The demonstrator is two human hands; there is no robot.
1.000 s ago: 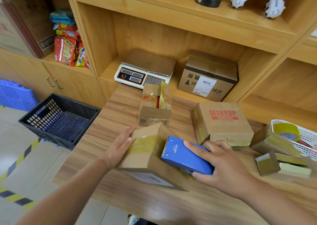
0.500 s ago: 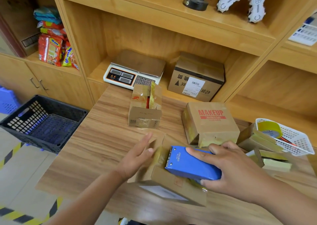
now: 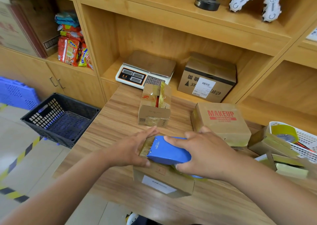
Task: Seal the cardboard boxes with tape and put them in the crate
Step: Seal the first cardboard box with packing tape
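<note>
A small cardboard box (image 3: 163, 182) with a white label lies on the wooden table (image 3: 111, 130) in front of me. My right hand (image 3: 202, 154) grips a blue tape dispenser (image 3: 169, 152) pressed on the box top. My left hand (image 3: 132, 149) lies flat on the box's left top edge, fingers against the tape beside the dispenser's blade. A taped box with open flaps (image 3: 155, 108) stands behind it, and a box marked MAKEUP (image 3: 221, 121) sits to the right. The black crate (image 3: 60, 118) stands on the floor to the left.
Flattened or half-open boxes (image 3: 274, 147) lie at the right with a white basket (image 3: 305, 139) holding a tape roll (image 3: 283, 133). A scale (image 3: 145, 72) and a labelled carton (image 3: 207, 79) sit on the shelf behind. A blue crate (image 3: 15, 92) is at far left.
The box has been turned level on the table. My left hand moved from its left side up onto the top beside the dispenser, and the dispenser shifted along the top.
</note>
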